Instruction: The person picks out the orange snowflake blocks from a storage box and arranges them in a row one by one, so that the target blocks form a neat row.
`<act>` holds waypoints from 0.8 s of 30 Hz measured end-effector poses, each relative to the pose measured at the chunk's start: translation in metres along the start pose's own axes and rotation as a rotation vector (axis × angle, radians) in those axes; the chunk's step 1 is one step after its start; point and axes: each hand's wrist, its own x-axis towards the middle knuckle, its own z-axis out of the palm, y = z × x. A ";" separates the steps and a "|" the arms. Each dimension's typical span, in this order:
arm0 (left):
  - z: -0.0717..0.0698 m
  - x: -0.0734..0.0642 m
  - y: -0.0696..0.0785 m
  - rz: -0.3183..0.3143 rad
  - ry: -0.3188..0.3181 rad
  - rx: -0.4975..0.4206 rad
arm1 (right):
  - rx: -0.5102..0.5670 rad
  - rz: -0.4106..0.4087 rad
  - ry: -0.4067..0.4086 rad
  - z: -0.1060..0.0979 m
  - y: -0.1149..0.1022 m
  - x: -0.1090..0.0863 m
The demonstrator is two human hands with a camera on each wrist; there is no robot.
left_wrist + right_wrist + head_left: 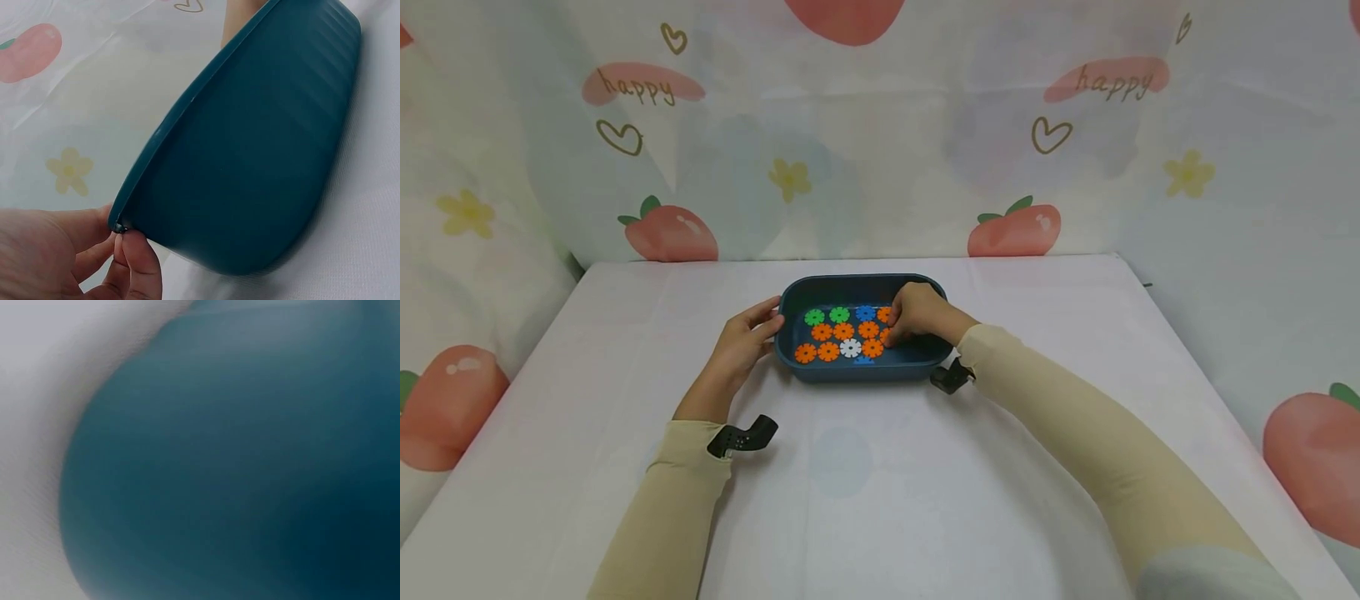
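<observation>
Two sleeves (662, 500) nearest; left fingers (142, 267) pinch one basin (244, 144); right fingers (904, 313), grip unclear; leftward, 2 green snowflake discs (809, 317), 1 white disc (845, 347).

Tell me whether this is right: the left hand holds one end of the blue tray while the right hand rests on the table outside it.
The right hand isn't on the table: the head view shows it reaching inside the blue tray. The left hand does hold one end.
</observation>
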 end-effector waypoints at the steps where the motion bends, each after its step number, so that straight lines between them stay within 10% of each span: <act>1: 0.000 0.000 0.000 0.001 -0.001 0.002 | -0.005 -0.001 0.005 0.000 0.000 0.000; 24: 0.001 0.000 0.001 -0.018 0.010 -0.012 | -0.016 0.022 0.000 0.002 -0.002 0.001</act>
